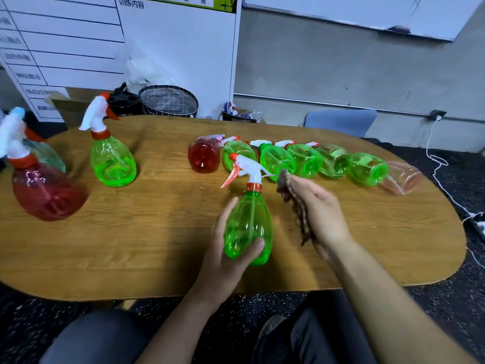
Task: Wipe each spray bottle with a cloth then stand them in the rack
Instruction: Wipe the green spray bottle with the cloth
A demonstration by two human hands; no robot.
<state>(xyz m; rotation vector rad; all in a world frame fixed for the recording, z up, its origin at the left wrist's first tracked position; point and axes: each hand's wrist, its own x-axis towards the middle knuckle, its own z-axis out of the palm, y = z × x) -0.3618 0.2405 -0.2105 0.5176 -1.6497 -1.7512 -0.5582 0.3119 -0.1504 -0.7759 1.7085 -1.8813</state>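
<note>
My left hand [223, 258] grips the lower body of an upright green spray bottle [248, 222] with a white head and orange trigger, at the table's front middle. My right hand [319, 208] holds a brown cloth [291, 195] just to the bottle's right, a little apart from it. Behind them several bottles lie in a row on their sides: a red one [203, 156], several green ones [305, 160] and a pale pink one [402, 177]. At the left stand a green bottle [112, 158] and a red bottle [43, 185]. I see no rack.
The wooden oval table [157, 245] ends just before my knees. A wire basket [169, 101] and a cardboard box [70, 103] sit beyond its far edge, a blue chair [341, 122] at the back right. A white cable [441, 174] trails on the floor at the right.
</note>
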